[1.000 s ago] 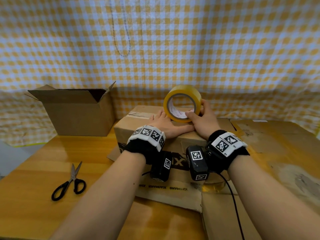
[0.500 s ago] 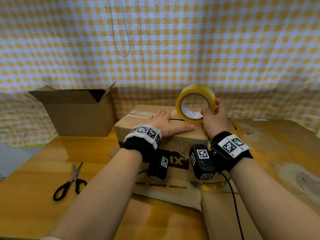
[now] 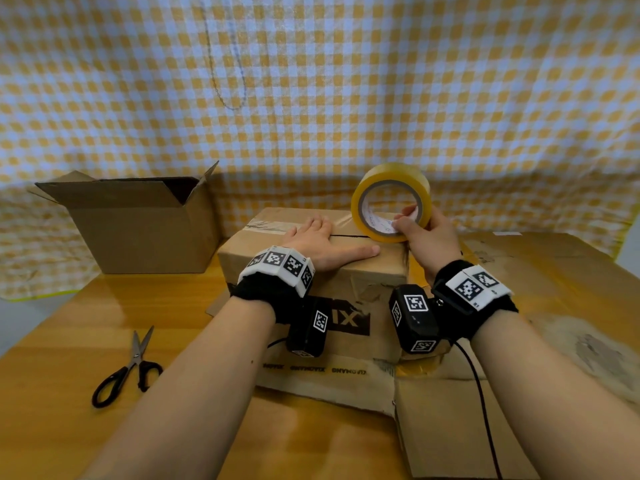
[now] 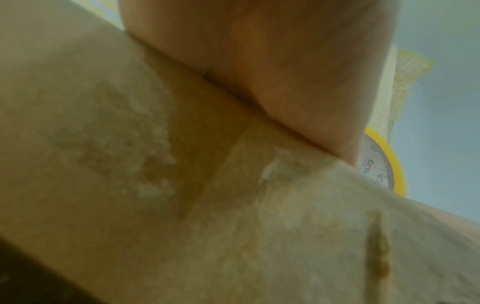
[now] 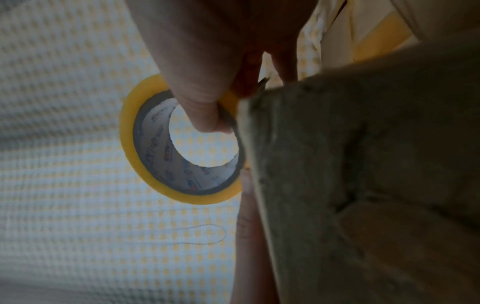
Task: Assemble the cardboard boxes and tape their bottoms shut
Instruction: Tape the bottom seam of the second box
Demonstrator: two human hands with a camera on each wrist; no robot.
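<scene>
A brown cardboard box [image 3: 367, 292] lies bottom up at the table's middle, its flaps closed along a dark seam. My left hand [image 3: 322, 244] presses flat on the box top with straight fingers. My right hand [image 3: 427, 233] grips a yellow tape roll [image 3: 391, 202], thumb through its core, at the box's right edge. A strip of clear tape runs from the roll leftward along the seam under my left hand. The left wrist view shows blurred cardboard [image 4: 182, 205] and the roll's edge [image 4: 389, 164]. In the right wrist view the thumb hooks the roll [image 5: 145, 164] beside the box's corner [image 5: 363, 185].
An open cardboard box [image 3: 145, 230] stands at the back left. Black scissors [image 3: 128, 368] lie on the wooden table at the front left. Flattened cardboard [image 3: 571, 271] covers the table's right side and lies under the middle box. A checked cloth hangs behind.
My right hand has drawn the tape roll to the right along the box top, from the middle to the right edge. The left hand stays pressed flat on the box.
</scene>
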